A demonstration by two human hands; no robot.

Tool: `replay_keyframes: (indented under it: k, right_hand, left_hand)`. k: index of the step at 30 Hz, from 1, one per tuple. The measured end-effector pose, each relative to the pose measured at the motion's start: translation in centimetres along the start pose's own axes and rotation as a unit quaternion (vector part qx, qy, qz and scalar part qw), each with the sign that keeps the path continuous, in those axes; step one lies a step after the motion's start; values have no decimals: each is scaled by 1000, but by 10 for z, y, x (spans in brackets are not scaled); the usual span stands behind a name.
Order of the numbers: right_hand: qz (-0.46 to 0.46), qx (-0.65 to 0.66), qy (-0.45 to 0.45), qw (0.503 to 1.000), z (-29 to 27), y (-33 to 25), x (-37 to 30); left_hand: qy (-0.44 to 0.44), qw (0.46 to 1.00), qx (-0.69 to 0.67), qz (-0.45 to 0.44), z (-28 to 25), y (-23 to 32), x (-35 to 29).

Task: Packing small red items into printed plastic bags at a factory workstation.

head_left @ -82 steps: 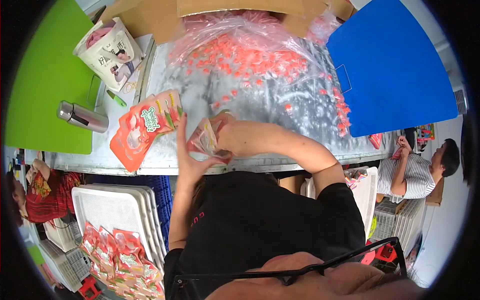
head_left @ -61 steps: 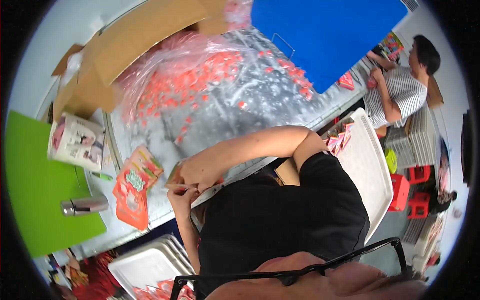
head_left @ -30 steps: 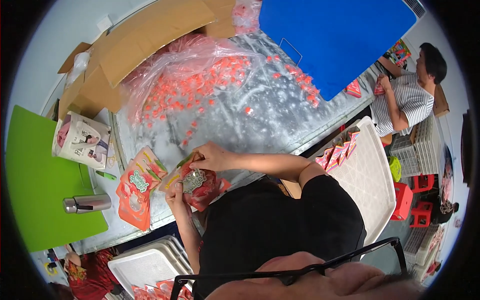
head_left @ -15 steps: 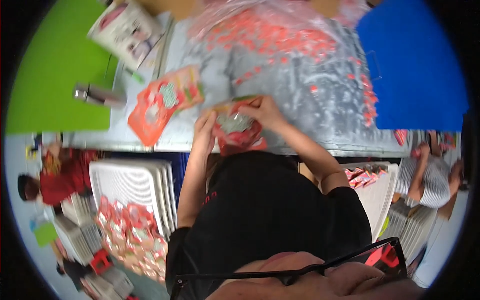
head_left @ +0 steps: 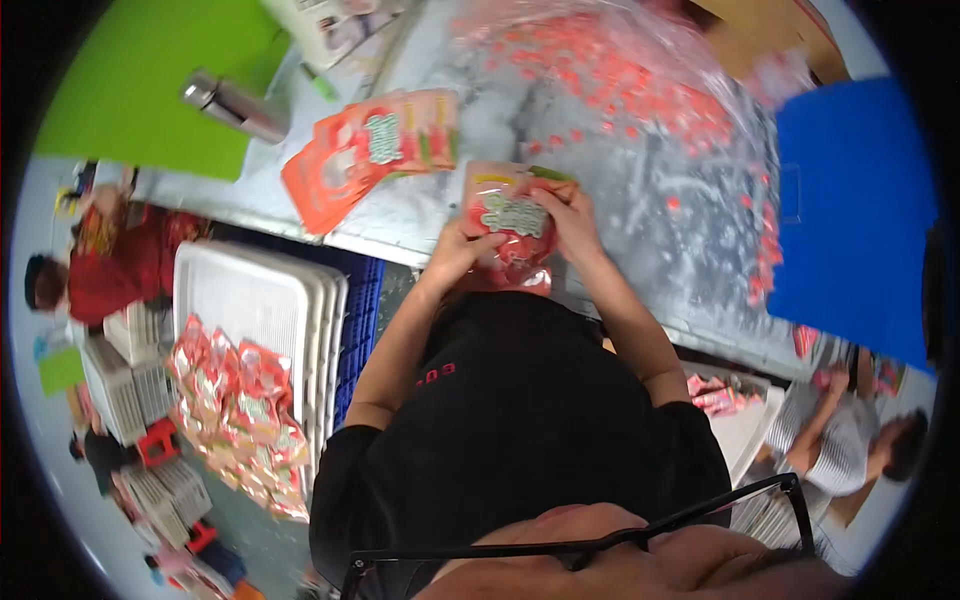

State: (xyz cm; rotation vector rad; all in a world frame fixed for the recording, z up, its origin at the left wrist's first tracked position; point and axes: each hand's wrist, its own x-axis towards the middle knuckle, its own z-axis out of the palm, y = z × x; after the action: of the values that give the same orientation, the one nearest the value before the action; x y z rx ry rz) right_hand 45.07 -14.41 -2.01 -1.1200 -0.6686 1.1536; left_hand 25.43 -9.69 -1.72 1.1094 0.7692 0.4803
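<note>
A red and peach plastic pouch [head_left: 515, 218] with a pale green printed patch is held upright at the table's near edge, in front of my body. My left hand [head_left: 458, 258] grips its left side, thumb across the front. At the pouch's upper right, my right hand [head_left: 573, 222] pinches the top edge with fingers and thumb. The pouch looks bulged low down, as if filled. Just left of it lies a fanned stack of flat pouches [head_left: 370, 150] in the same colours. Beyond my hands, small red pieces [head_left: 620, 85] are heaped under clear plastic film.
A steel flask [head_left: 235, 105] lies near a green panel [head_left: 150, 90]. A blue bin [head_left: 850, 220] stands right. Left below the table are stacked white trays [head_left: 240, 280] with filled pouches [head_left: 245, 410]; another white tray [head_left: 745, 435] is right. People [head_left: 130, 265] work at both sides.
The view has turned, so the table appears tilted. My left hand has shifted lower on the pouch, and my right hand stays at its upper right edge.
</note>
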Motion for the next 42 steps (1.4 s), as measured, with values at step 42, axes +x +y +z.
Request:
replay_keyframes:
  k: [42]
  right_hand:
    - [133,-135,-65,980,-41,2,31]
  left_hand:
    - [322,735,491,339,-71,66,50]
